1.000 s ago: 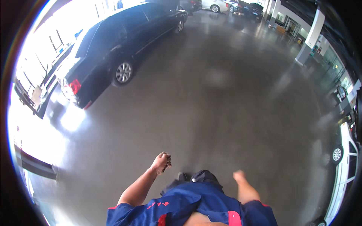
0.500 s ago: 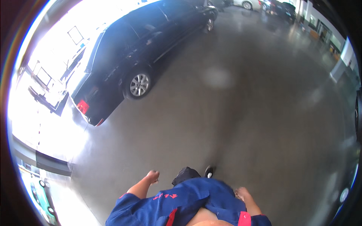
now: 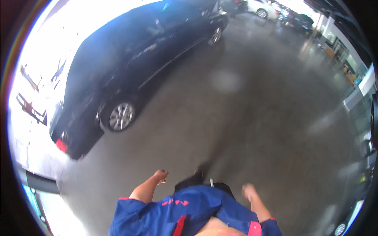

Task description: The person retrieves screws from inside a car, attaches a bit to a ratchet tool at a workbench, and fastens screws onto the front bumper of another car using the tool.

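Left hand, mine, bare [image 3: 160,174]: raised in front of my left side above the smooth grey floor [image 3: 244,129]. Fingers curled inward, bunched more than spread. A small light-and-dark patch [image 3: 162,181] shows just beneath them; too small for me to say whether it is a thing I pinch or my own fingertips.

Right hand, mine, bare [image 3: 248,191]: out in front of my right side, well apart from the left, blurred. I cannot make out whether its fingers are bent or straight, or whether they hold anything.

Nearest large item: one glossy black car with silver multi-spoke wheels [image 3: 153,55], standing along the floor's left edge, ahead and to the left of my left fingers, well apart from both hands. Its red tail lamp [image 3: 61,145] is at the near end; the rear wheel [image 3: 121,117] is the wheel nearest my left hand.

Surroundings, left to right: dark grey band [image 3: 43,183] at the floor's near left edge; my navy-blue cloth shirt with red trim [image 3: 157,214], between my forearms; one white car [image 3: 255,7] at the floor's far edge; one white pillar with a grey base [image 3: 360,92] toward its right edge.
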Demonstrator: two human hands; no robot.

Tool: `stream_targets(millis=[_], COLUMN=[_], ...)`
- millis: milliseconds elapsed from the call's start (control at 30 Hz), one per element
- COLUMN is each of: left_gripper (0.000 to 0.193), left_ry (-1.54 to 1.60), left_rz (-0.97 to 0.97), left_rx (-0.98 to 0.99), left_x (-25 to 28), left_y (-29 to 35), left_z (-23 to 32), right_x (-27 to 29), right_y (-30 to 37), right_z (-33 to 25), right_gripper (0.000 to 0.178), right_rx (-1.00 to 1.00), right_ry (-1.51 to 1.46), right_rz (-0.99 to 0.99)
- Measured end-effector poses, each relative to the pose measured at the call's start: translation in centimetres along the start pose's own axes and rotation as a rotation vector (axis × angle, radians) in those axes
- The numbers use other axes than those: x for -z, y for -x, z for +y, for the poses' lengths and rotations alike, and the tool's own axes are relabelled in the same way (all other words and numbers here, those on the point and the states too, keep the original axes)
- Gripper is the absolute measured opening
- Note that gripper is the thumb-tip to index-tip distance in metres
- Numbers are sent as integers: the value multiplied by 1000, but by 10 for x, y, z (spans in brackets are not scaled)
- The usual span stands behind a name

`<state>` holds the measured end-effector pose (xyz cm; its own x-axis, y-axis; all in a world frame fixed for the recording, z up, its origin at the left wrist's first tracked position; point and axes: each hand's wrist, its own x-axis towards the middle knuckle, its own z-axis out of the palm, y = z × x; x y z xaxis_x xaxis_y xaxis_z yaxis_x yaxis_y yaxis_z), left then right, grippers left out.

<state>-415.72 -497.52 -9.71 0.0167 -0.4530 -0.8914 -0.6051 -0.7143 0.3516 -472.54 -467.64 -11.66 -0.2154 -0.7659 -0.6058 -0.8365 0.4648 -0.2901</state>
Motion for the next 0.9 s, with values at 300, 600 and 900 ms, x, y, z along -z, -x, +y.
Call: stream_targets(millis=[300, 600, 900], left_gripper=[27, 35, 31], left_ry=[8, -184, -179], left_rz=[19, -129, -20], left_rx=[-415, -13, 20], left_x=[15, -41, -76], left_y=[-109, -217, -421], left_z=[524, 696, 1003], right_x=[146, 561, 859], right_y=[-127, -551, -895], right_z=[61, 87, 102], right_gripper=[14, 24, 24], right_rx=[-714, -505, -363], right_ry=[-903, -1084, -1193], right_rz=[-359, 133, 265])
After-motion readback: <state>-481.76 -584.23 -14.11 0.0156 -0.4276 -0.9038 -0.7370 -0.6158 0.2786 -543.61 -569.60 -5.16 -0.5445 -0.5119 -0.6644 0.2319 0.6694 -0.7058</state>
